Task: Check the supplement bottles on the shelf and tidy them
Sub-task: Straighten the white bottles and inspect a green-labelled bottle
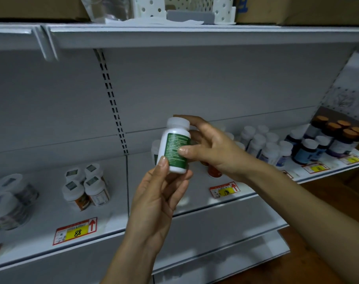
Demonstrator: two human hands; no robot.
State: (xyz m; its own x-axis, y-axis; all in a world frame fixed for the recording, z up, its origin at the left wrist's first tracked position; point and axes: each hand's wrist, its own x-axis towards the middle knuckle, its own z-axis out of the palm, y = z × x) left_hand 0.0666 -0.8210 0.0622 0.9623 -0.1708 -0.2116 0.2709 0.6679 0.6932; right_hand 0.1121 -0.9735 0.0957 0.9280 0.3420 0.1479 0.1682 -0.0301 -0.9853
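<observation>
A bottle (175, 148) is held up before the middle of the shelf (41, 218), with a group of four bottles (86, 185) to its left and a packed cluster of bottles (264, 146) to its right. Price tags (75, 230) line the shelf's front edge. On the upper shelf (195, 35), a basket (184, 9) sits between cardboard boxes (31, 7).

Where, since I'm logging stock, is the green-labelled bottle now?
Head view, centre: the green-labelled bottle is held up by the left hand from below, the right hand pinching it, in front of the shelf.

Bare shelf (113, 212) stretch open between four-bottle cluster (86, 187), left, and red bottle (214, 172); dense white bottles (264, 146) crowd the right.
</observation>
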